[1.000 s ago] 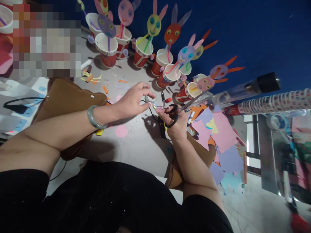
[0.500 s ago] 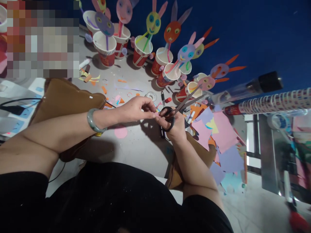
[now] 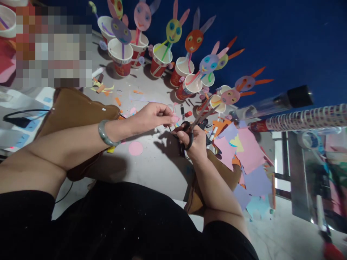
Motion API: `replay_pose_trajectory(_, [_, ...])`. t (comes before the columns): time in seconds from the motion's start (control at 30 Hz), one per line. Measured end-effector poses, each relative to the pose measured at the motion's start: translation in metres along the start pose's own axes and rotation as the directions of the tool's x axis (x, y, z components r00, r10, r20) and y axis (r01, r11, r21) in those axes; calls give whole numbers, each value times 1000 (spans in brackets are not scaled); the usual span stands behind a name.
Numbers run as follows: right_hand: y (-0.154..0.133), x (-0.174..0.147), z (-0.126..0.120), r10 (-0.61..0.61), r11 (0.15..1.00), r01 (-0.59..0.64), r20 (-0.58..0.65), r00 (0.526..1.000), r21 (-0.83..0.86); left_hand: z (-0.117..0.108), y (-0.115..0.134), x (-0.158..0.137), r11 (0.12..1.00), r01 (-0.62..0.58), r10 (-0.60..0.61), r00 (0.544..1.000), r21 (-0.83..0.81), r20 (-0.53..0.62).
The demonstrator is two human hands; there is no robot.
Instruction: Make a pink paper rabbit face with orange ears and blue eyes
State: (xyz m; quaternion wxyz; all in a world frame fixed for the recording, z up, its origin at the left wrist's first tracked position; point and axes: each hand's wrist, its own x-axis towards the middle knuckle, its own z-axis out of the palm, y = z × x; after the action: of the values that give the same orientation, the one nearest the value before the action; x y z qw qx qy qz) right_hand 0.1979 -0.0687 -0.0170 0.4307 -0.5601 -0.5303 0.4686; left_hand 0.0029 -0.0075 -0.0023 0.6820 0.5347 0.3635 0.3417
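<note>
Between the fingertips of my left hand (image 3: 159, 115) is a small pink paper piece (image 3: 175, 118), pinched at its edge. My right hand (image 3: 196, 139) is wrapped round the black handles of a pair of scissors (image 3: 200, 117), whose blades point up and away from me. The two hands are close together but apart. A round pink paper disc (image 3: 135, 148) lies flat on the grey table (image 3: 151, 169) below my left wrist. Beyond the hands are a black marker (image 3: 182, 112) and its red neighbour, a small cap-like piece (image 3: 188, 114).
Several red paper cups (image 3: 159, 61) with paper rabbit heads on coloured stems stand along the back. Coloured paper sheets (image 3: 249, 151) pile up at the right, near a long stack of cups (image 3: 300, 115). Brown cushion-like pads (image 3: 78, 112) lie under my forearms. Paper scraps (image 3: 118, 101) litter the left.
My left hand has drawn slightly up and away from the right, with the pink paper piece now showing. The right hand keeps the scissors. The view has shifted a little.
</note>
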Motion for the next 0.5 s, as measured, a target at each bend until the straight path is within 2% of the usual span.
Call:
replay_pose_trajectory(0.17, [1,0,0,-21,993,35,129,991,-111,-2,2,5,978,-37,8,990,-204,-142])
replay_pose_trajectory(0.33, [1,0,5,44,985,-15,169,985,-172,-2,4,6,949,-53,2,987,-310,-162])
replay_pose_trajectory(0.5, [1,-1,11,65,988,-31,226,972,-152,3,7,2,925,-11,-51,987,-379,-153])
